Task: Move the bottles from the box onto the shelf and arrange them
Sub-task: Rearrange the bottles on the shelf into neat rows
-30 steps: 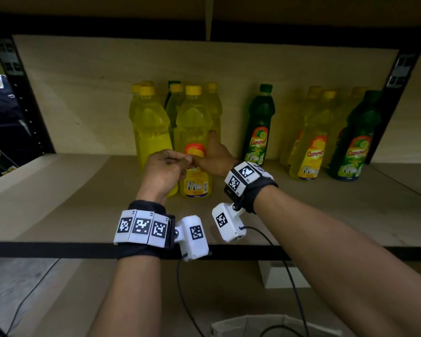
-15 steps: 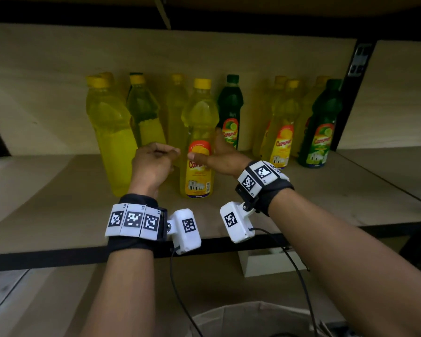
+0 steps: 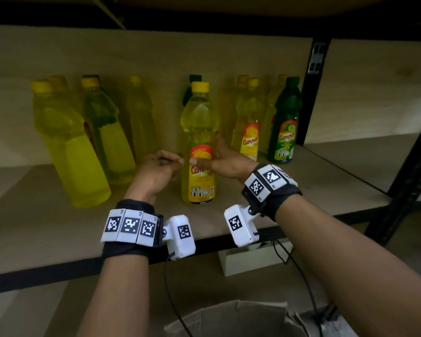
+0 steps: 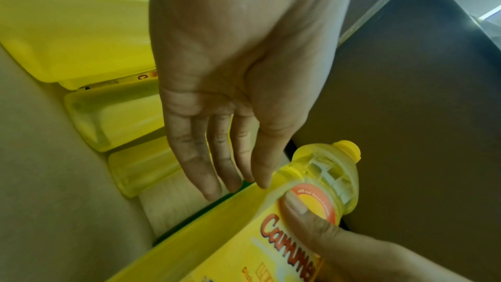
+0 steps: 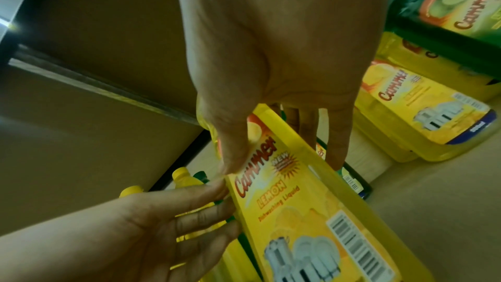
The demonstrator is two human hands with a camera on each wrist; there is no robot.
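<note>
Step in hand: arranging. The right hand (image 3: 225,161) holds the yellow bottle (image 3: 199,152) at label height, thumb on the front, fingers behind it. The bottle stands upright on the shelf (image 3: 46,229), mid-width, nearer the front edge than the rows behind. The left hand (image 3: 157,167), fingers nearly straight and together, touches its left edge. Next move probably calls for sliding it back into line. The cardboard box (image 3: 229,319) lies below; contents not visible.

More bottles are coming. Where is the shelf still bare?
Bare: shelf front strip, and the patch between the held bottle and the green bottle. Crowded: back left cluster, and around both hands.
</note>
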